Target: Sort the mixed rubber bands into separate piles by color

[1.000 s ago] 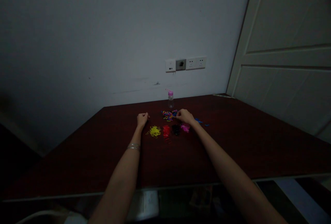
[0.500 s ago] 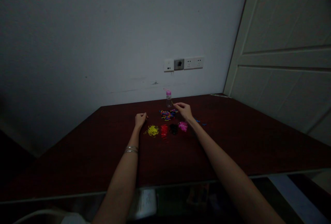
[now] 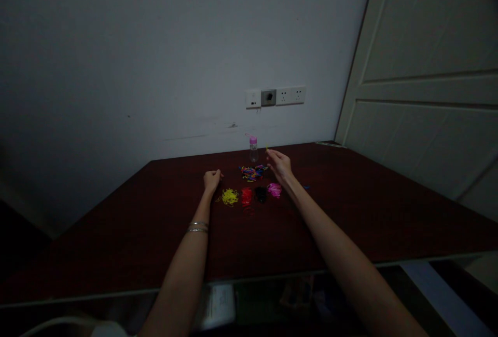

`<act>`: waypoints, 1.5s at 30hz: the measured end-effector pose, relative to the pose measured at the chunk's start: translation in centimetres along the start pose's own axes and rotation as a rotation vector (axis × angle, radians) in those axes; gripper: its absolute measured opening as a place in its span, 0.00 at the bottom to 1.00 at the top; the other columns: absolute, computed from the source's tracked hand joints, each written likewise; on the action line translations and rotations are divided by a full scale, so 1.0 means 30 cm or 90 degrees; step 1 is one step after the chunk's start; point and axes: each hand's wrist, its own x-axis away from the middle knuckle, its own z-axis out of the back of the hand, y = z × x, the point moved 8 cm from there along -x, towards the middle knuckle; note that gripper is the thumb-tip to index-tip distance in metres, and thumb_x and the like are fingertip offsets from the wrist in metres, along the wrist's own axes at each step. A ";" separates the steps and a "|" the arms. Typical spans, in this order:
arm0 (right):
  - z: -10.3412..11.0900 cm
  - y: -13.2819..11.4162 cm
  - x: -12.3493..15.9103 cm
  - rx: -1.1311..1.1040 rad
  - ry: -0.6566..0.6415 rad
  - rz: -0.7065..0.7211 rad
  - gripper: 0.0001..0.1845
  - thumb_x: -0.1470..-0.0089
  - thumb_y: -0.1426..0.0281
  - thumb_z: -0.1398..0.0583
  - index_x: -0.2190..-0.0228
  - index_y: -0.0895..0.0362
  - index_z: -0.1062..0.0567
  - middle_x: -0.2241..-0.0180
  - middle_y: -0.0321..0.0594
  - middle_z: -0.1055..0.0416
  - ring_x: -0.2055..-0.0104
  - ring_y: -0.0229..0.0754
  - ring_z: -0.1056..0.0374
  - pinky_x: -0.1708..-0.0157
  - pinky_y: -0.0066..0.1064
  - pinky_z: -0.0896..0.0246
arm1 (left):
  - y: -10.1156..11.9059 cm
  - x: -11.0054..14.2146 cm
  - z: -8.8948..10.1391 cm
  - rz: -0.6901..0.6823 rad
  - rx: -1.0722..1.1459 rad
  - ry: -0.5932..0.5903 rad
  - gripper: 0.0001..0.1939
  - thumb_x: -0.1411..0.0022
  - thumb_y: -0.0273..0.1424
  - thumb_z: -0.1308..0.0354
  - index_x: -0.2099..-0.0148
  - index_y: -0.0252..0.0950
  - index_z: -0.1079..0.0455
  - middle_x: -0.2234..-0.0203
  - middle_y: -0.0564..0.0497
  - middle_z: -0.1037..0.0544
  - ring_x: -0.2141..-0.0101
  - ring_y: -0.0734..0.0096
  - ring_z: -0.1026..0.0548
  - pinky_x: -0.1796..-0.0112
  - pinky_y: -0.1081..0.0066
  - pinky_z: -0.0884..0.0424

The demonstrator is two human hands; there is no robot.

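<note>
My right hand (image 3: 279, 164) is raised over the table, thumb and fingers pinching a small yellow rubber band (image 3: 266, 148) that sticks up from the fingertips. Below it lies a mixed pile of coloured rubber bands (image 3: 252, 173). My left hand (image 3: 212, 178) rests on the table with its fingers closed; whatever they may hold is hidden. Near that hand is a heap of yellow rubber bands (image 3: 230, 197). Rightward in a row follow a red heap (image 3: 246, 196), a black heap (image 3: 261, 194) and a pink heap (image 3: 274, 189).
A small clear bottle with a pink cap (image 3: 253, 150) stands behind the mixed pile. Some blue bits (image 3: 306, 187) lie right of my right forearm. The dark red table (image 3: 155, 238) meets a wall with sockets (image 3: 291, 95); a white door (image 3: 424, 93) is at the right.
My right hand has shifted slightly right and tilted upward, and the yellow rubber band now shows clearly above its fingertips. My left hand has stayed in place.
</note>
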 end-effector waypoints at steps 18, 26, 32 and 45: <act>-0.362 0.112 0.315 0.678 -0.527 0.327 0.06 0.49 0.71 0.43 0.70 0.59 0.25 0.66 0.41 0.30 0.62 0.38 0.35 0.62 0.28 0.44 | 0.015 0.019 -0.005 -0.011 0.002 -0.001 0.18 0.48 0.36 0.53 0.78 0.33 0.27 0.84 0.49 0.26 0.79 0.71 0.30 0.75 0.75 0.40; -0.354 0.091 0.287 0.623 -0.519 0.323 0.06 0.50 0.71 0.41 0.68 0.58 0.25 0.65 0.40 0.30 0.63 0.37 0.35 0.62 0.28 0.43 | 0.006 0.012 -0.016 -0.016 -0.002 -0.009 0.19 0.47 0.38 0.54 0.77 0.33 0.27 0.83 0.49 0.26 0.79 0.72 0.30 0.76 0.75 0.40; -0.162 -0.007 0.091 0.543 -0.272 0.282 0.11 0.50 0.66 0.43 0.66 0.58 0.25 0.65 0.42 0.28 0.64 0.38 0.34 0.62 0.29 0.41 | -0.002 0.005 -0.022 -0.019 0.002 -0.013 0.18 0.46 0.37 0.53 0.77 0.33 0.27 0.83 0.49 0.26 0.79 0.71 0.30 0.76 0.75 0.40; 0.363 -0.037 -0.087 0.517 0.149 0.160 0.19 0.55 0.64 0.45 0.65 0.64 0.24 0.70 0.48 0.26 0.69 0.42 0.32 0.66 0.31 0.40 | 0.104 0.036 -0.128 -0.144 -0.039 -0.142 0.11 0.49 0.34 0.44 0.69 0.33 0.24 0.72 0.46 0.22 0.69 0.68 0.26 0.68 0.75 0.36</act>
